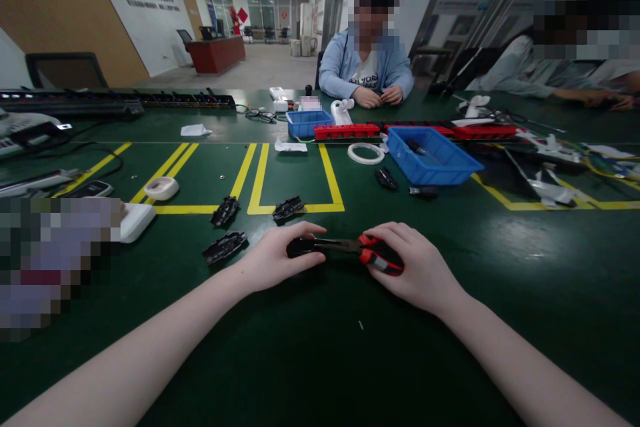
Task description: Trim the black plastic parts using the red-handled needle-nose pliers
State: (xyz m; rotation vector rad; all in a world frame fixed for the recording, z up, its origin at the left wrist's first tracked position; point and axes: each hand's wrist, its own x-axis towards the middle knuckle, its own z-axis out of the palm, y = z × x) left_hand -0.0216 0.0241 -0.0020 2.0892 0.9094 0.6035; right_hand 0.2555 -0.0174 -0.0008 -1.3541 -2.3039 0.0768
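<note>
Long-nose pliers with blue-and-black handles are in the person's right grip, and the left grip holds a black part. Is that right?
The blue is wrong: the handles are red and black, as the head view shows. The long-nose pliers are in the right grip, and the left grip holds a black part.

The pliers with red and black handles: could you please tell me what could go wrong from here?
The tips of the pliers reach the black part in the left grip, so a slip might pinch a finger there. Too much squeeze from the right grip could perhaps crack the part. If it springs loose, it may land among the black pieces nearby.
</note>
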